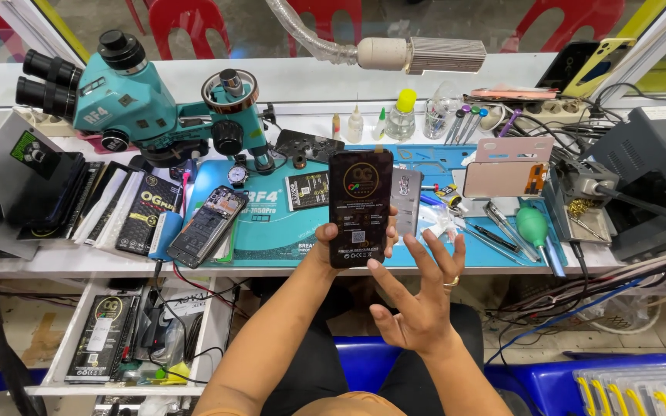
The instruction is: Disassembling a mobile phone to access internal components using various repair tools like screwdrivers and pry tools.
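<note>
Phone screen (360, 206) gripped by left hand (331, 240); right hand (419, 302) spread, probably untouching, above blue mat (287, 231).

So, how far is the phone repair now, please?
Done, by the look: an opened phone lies on the blue mat, its insides showing. In hand: the left hand holds up a dark screen panel, while the right hand hovers open beside it. Left: the panel is not yet on the opened phone.
</note>
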